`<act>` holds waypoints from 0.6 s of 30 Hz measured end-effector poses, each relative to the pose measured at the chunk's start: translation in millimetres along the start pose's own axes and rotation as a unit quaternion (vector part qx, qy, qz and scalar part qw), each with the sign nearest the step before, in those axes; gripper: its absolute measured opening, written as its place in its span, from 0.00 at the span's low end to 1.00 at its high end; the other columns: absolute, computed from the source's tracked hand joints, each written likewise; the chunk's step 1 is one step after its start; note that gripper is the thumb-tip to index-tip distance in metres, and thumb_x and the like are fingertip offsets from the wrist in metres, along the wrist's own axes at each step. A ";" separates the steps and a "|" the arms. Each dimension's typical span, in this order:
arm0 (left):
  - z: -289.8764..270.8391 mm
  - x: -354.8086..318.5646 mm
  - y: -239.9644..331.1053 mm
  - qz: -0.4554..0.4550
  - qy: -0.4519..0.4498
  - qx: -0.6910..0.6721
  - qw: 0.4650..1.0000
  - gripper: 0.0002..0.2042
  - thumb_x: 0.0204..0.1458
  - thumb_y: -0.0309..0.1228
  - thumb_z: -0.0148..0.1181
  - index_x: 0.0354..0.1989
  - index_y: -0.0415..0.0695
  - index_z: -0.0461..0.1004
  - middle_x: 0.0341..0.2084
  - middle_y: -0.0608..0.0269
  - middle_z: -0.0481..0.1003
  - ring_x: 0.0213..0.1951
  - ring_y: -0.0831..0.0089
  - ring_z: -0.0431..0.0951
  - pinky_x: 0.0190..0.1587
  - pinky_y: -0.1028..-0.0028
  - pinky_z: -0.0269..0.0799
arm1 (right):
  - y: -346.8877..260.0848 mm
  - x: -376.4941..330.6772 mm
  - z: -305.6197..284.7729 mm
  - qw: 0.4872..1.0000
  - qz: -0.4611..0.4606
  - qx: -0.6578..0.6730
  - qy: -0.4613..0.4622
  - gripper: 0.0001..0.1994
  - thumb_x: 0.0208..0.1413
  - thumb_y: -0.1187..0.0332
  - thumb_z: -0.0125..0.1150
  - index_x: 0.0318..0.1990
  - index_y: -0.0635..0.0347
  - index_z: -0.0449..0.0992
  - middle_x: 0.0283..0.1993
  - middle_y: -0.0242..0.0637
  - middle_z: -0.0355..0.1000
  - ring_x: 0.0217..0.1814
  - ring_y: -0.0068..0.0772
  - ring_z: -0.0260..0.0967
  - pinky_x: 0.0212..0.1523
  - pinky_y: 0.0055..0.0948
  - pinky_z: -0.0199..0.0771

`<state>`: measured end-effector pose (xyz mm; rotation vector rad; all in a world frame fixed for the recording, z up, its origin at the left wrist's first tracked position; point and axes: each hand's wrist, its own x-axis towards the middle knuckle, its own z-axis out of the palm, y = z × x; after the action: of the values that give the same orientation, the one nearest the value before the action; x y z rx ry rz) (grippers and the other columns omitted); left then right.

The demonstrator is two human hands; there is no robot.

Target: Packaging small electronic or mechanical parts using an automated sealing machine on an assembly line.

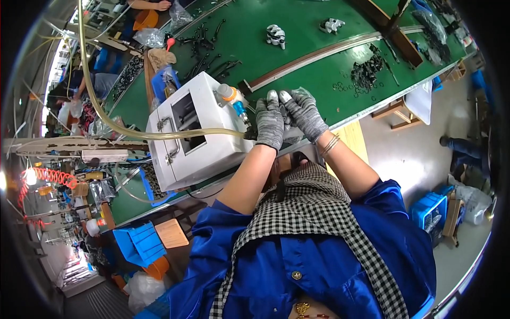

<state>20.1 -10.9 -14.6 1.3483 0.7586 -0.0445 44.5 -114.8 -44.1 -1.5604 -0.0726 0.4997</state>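
- Left hand: a grey knit glove is worn; the fingers are curled down and closed together at the edge of the green table. What is gripped beneath them cannot be told, since the part is hidden by the glove.
- Right hand: the same kind of glove is worn; it is pressed against the left hand, thumb tips side by side, fingers bent inward. A small clear plastic bag is seen touching its far side; whether the bag is pinched cannot be told.
- Wire bangles: worn on the right wrist, just behind the glove cuff.
- White box machine: placed just to the left of the left hand, with a dark opening on top and a metal handle on its near face.
- Nozzle with orange and blue collar: mounted on the machine's corner, close beside the left hand's fingertips.
- Clear hose: run from the upper left, across the machine, and ended right at the left hand.
- Heap of small black parts: spread on the table beyond and to the right of the right hand, well apart from it.
- Two white-and-black fittings: set far beyond both hands.
- Blue crate: stood on the floor, to the right of the right forearm.
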 end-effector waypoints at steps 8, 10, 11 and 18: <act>-2.3 0.4 -15.9 -0.016 0.039 0.038 0.998 0.19 0.58 0.51 0.49 0.39 0.46 0.69 0.21 0.66 0.71 0.18 0.77 0.67 0.16 0.73 0.63 | 25.6 0.8 3.5 0.962 -0.212 -0.132 0.112 0.14 0.55 0.62 0.60 0.41 0.65 0.77 0.34 0.45 0.76 0.36 0.39 0.72 0.43 0.32 0.71; -2.5 -1.6 -13.1 -0.023 0.024 0.032 0.999 0.19 0.58 0.51 0.49 0.39 0.47 0.69 0.20 0.66 0.70 0.18 0.77 0.67 0.16 0.73 0.63 | 37.8 8.1 -0.3 0.957 -0.217 -0.148 0.121 0.13 0.54 0.63 0.62 0.39 0.65 0.77 0.34 0.45 0.76 0.36 0.40 0.72 0.42 0.32 0.71; -5.0 -3.9 -12.8 -0.043 0.017 0.025 0.999 0.19 0.57 0.52 0.49 0.39 0.48 0.69 0.19 0.67 0.69 0.18 0.77 0.67 0.16 0.73 0.63 | 33.3 5.4 0.4 0.978 -0.153 -0.108 0.094 0.12 0.53 0.64 0.62 0.38 0.65 0.77 0.35 0.46 0.76 0.37 0.41 0.72 0.43 0.33 0.71; -1.3 -0.6 -3.8 -0.075 0.034 0.003 0.997 0.18 0.57 0.53 0.48 0.41 0.50 0.68 0.20 0.66 0.69 0.18 0.77 0.68 0.18 0.74 0.65 | 5.7 -2.9 -12.4 0.937 -0.247 -0.232 0.086 0.08 0.52 0.68 0.61 0.36 0.63 0.77 0.35 0.47 0.74 0.39 0.47 0.71 0.44 0.36 0.70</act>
<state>17.3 -11.0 -17.6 1.3011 0.9177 -0.1209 44.9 -127.8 -49.2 -1.9560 -0.4654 -0.0644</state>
